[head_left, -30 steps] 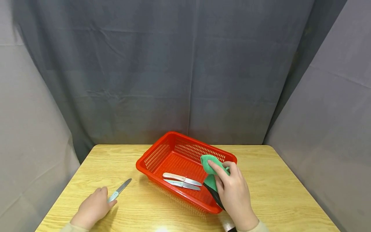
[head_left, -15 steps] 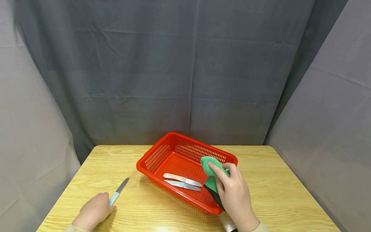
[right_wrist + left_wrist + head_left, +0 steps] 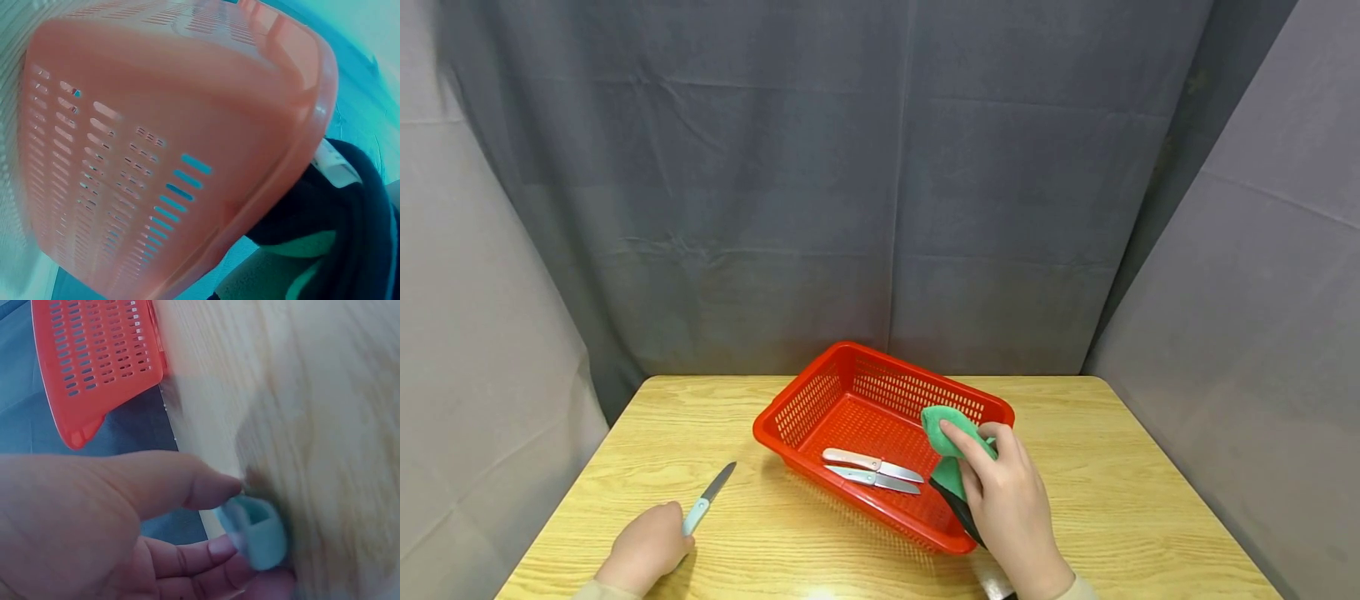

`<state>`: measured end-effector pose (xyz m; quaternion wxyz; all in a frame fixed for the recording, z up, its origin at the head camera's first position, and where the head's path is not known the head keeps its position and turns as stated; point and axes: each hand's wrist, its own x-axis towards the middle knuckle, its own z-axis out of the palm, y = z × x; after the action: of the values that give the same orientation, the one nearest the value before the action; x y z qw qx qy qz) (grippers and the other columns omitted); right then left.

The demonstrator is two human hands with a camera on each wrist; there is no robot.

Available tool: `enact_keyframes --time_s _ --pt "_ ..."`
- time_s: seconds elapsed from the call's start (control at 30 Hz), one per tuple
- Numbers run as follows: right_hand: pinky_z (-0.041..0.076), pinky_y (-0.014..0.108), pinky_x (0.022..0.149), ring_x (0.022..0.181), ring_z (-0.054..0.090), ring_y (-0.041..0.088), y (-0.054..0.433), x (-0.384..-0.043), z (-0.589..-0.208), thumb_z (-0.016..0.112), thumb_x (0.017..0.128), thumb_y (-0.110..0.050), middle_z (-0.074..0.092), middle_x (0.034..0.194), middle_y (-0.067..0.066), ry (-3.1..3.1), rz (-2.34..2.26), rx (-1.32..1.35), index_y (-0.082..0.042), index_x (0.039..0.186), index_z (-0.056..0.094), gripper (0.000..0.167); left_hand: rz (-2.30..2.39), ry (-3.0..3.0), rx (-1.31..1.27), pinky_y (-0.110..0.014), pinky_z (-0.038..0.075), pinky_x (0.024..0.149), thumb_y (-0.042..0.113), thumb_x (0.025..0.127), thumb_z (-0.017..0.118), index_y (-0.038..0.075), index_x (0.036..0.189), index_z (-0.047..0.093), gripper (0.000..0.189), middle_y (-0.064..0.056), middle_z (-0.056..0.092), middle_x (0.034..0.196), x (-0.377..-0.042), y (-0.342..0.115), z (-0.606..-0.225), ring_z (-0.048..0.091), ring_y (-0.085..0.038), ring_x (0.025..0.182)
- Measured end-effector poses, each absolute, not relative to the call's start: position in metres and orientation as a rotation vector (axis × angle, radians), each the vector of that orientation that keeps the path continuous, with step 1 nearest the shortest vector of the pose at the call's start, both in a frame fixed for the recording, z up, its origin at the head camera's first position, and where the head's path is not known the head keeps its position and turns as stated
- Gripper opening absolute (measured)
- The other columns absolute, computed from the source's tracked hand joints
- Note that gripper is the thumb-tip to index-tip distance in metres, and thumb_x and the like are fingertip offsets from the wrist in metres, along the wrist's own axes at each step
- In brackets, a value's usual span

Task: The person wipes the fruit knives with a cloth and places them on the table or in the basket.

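Observation:
My left hand is at the table's left front. Its thumb and fingers pinch a small knife by its pale green handle, and the blade points away to the right. In the left wrist view the handle's butt end shows between thumb and fingertips, low over the wood. At the basket's near right corner, my right hand holds a bunched green cloth with a black edge. In the right wrist view the dark cloth hangs by the basket rim, and its white tag shows.
A red perforated basket stands turned at mid-table. Inside lie a knife with a pale pink handle and one with a pale green handle. Under my right wrist shows a pale shiny strip. Grey curtains enclose the table.
My left hand has drawn slightly toward the near edge with the knife, its thumb now closer in against the handle. My right hand and the cloth have hardly moved.

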<state>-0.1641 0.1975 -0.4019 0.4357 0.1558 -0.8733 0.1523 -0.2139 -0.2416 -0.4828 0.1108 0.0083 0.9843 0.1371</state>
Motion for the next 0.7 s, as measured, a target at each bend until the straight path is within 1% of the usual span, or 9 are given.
enact_keyframes --time_s 0.23,0.33,0.5,0.7 --pt "0.051 0.035 0.063 0.084 0.055 0.021 0.198 -0.164 -0.402 0.085 0.075 0.006 0.058 0.105 0.011 -2.187 0.385 0.379 -0.028 0.13 0.072 0.066 0.481 2.88 0.018 -0.038 0.046 0.064 0.017 0.09 0.069 -0.002 0.088 0.057 0.023 -0.006 0.053 0.076 -0.217 -0.249 -0.488 0.049 -0.022 0.069" --pt "0.052 0.035 0.063 0.084 0.056 0.021 0.198 -0.164 -0.403 0.085 0.075 0.006 0.058 0.105 0.011 -2.187 0.385 0.377 -0.028 0.129 0.072 0.066 0.514 2.874 0.008 -0.036 0.044 0.063 0.018 0.093 0.068 -0.004 0.089 0.056 0.025 -0.007 0.053 0.076 -0.218 -0.25 -0.487 0.049 -0.023 0.068" --pt "0.051 0.035 0.062 0.083 0.055 0.021 0.198 -0.164 -0.402 0.085 0.075 0.006 0.058 0.106 0.012 -2.188 0.386 0.373 -0.027 0.129 0.072 0.065 0.62 2.869 -0.006 -0.033 0.04 0.059 0.019 0.097 0.065 -0.003 0.09 0.053 0.026 -0.007 0.052 0.075 -0.215 -0.249 -0.48 0.048 -0.022 0.066" --pt "0.05 0.035 0.062 0.082 0.055 0.021 0.198 -0.165 -0.402 0.085 0.075 0.006 0.058 0.105 0.012 -2.182 0.384 0.375 -0.027 0.129 0.072 0.065 0.778 2.917 -0.027 -0.032 0.037 0.056 0.017 0.098 0.062 0.0 0.093 0.051 0.021 -0.004 0.049 0.07 -0.211 -0.244 -0.471 0.045 -0.019 0.06"
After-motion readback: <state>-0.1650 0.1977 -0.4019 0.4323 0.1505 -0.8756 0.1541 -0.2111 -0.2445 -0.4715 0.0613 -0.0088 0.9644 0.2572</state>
